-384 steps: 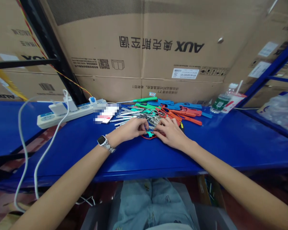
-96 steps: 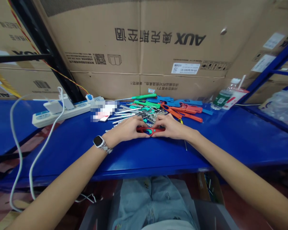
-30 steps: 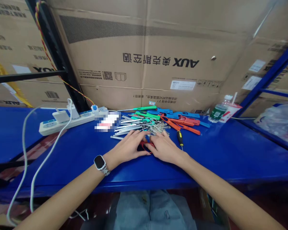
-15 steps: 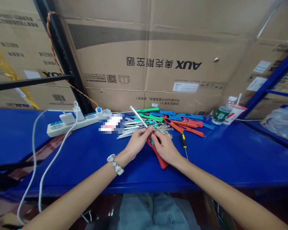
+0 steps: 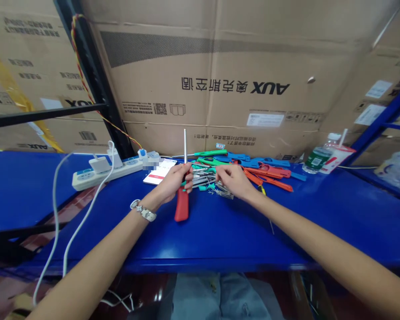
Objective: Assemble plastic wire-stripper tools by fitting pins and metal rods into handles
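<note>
My left hand (image 5: 175, 181) is closed round a long-necked lighter with a red handle (image 5: 182, 206) and a silver metal tube (image 5: 186, 146) that points up and away from me. A bit of green shows at the fingers. To the right, my right hand (image 5: 232, 178) is over the pile of parts, its fingers curled together with the tips hidden. Under and beside it lie silver tubes (image 5: 202, 178), small green pieces (image 5: 205, 188) and clear parts (image 5: 224, 192). A screwdriver (image 5: 262, 190) with a yellow and black handle is partly hidden behind my right forearm.
Green (image 5: 210, 153), blue (image 5: 270, 162) and orange-red lighter handles (image 5: 275, 183) lie behind and right of my hands. A white power strip (image 5: 120, 169) with cords and a card (image 5: 160, 172) are left. A bottle (image 5: 316, 159) and cup (image 5: 336, 159) stand right; cardboard boxes (image 5: 200, 58) rise behind.
My hands have parted. The left hand has moved left with the lighter, its tube now more upright. The right hand has let go of the lighter and moved to the parts pile.
</note>
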